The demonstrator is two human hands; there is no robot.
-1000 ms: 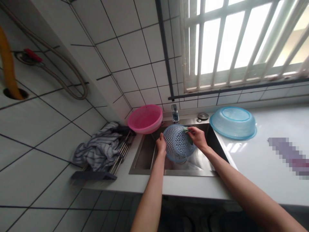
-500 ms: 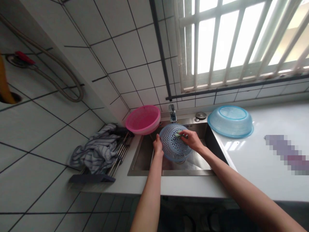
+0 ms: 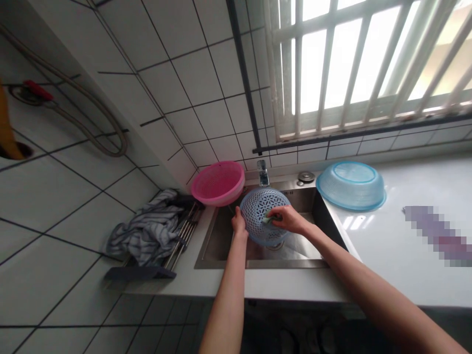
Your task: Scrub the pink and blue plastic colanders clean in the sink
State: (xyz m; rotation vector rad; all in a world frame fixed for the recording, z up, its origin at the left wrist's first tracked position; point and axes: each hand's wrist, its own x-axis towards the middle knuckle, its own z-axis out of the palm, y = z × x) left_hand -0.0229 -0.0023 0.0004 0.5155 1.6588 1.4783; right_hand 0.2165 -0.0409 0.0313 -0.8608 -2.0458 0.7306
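A blue-grey plastic colander (image 3: 258, 209), full of small holes, is held tilted over the steel sink (image 3: 308, 250). My left hand (image 3: 239, 223) grips its left rim, thumb up along the edge. Against the colander's perforated surface, my right hand (image 3: 289, 219) is closed on a small green and dark scrubbing pad (image 3: 267, 216). Most of the pad is covered by the fingers. Behind the colander stands the metal faucet (image 3: 263, 173); I cannot make out any running water.
A pink basket (image 3: 218, 184) sits at the sink's back left corner. To the right, an upturned blue basin (image 3: 352, 186) rests on the white counter (image 3: 391, 265). Left of the sink, a striped cloth (image 3: 147, 231) lies on a metal rack (image 3: 180, 238). A drain strainer (image 3: 306, 177) is by the faucet.
My right hand has moved slightly down and left across the colander with the scrubbing pad. The colander has shifted a little left, with my left hand still on its rim.
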